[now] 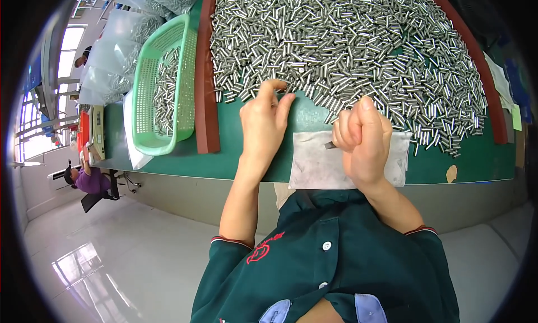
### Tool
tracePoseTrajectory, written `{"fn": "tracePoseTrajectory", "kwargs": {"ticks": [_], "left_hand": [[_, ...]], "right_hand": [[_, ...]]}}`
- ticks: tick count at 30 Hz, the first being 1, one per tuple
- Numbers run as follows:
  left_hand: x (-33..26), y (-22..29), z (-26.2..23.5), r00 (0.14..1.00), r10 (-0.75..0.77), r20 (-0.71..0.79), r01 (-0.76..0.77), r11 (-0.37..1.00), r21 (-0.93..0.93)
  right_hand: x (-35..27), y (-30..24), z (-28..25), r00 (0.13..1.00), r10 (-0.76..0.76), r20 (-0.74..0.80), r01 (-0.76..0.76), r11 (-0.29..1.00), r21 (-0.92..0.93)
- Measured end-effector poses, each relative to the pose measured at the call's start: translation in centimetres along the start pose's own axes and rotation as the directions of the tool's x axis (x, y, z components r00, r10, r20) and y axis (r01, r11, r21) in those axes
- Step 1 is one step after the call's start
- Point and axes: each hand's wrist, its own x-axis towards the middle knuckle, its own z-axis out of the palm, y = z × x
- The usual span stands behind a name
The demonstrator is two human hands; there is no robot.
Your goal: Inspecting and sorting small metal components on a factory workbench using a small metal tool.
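Note:
A wide heap of short, shiny metal pins [347,48] covers the green tabletop in front of me. At the heap's near edge is my left hand [263,115]; its thumb and curled index finger close on what looks like a single metal pin [289,90]. My right hand [364,143] is closed in a fist over a grey-white cloth [314,169] at the table's front edge. A small dark grey metal piece [329,146] sticks out on the fist's left side; the rest of it is hidden by the fingers.
Reddish-brown rails [207,98] border the heap left and right. A light green plastic basket [182,87] with more pins stands left, beside clear bags [115,59] of pins. A tan scrap [451,174] lies near the front edge. A person in purple [92,181] sits far left.

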Motion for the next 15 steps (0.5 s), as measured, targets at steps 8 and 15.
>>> {"fn": "tracePoseTrajectory", "kwargs": {"ticks": [8,15], "left_hand": [[0.1,-0.6,0.9,0.985,0.170,0.038,-0.173,0.977,0.123],[-1.4,-0.4,-0.1,0.843,-0.085,0.531,0.522,-0.107,-0.846]], "right_hand": [[0.2,-0.1,-0.2,1.000,0.010,-0.012,-0.010,1.000,-0.019],[0.2,-0.2,-0.5,1.000,0.000,-0.004,0.000,1.000,-0.013]]}}
